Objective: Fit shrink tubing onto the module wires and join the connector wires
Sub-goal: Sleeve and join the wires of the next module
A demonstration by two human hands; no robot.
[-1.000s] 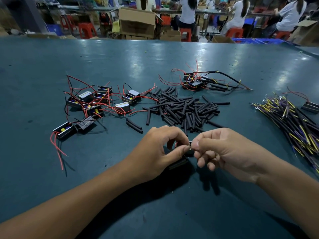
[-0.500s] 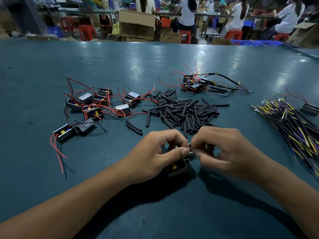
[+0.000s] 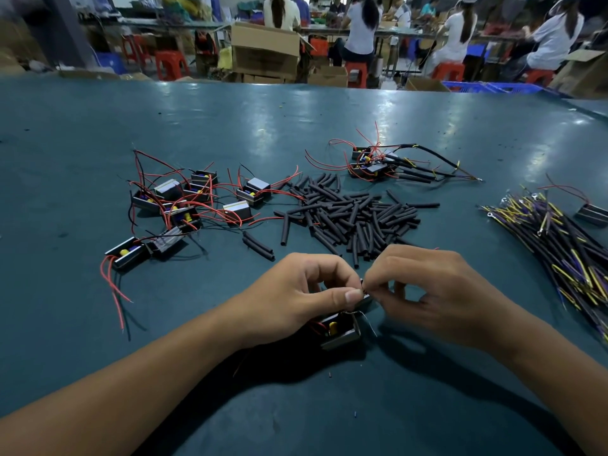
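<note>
Across the whole frame, table: teal table (image 3: 98, 133) fills everything below the upper strip; seated workers and boxes blurred beyond its far edge.
Right edge, connector wires: big bundle of connector wires (image 3: 566, 245), black with yellow and purple ends, untouched.
Centre, tubing: loose pile of black shrink tubing (image 3: 348, 215) just above the hands; two stray pieces left of it.
Centre left, spare modules: cluster of modules with red wires (image 3: 184, 202), no tubing on them as far as I can tell.
Upper centre right, done pile: few modules with black sleeved leads (image 3: 378, 166), look already joined.
Lower centre, left hand: left hand (image 3: 296, 297) pinching something thin between thumb and forefinger, what exactly is too small to tell.
Lower centre, right hand: right hand (image 3: 424, 287) fingertips pinched tight against the left thumb, likely on a wire end or tube.
Lower centre, module in work: module (image 3: 339, 330) hangs below the left hand, near the table, yellow part and red wire visible.
Change: a second ago the module was tucked under the left thumb, mostly hidden; now it has swung down into view and the right hand has shifted to a finer fingertip pinch.
Meaning: probably threading a tube onto a module wire; joining to a connector wire not started for this unit.
</note>
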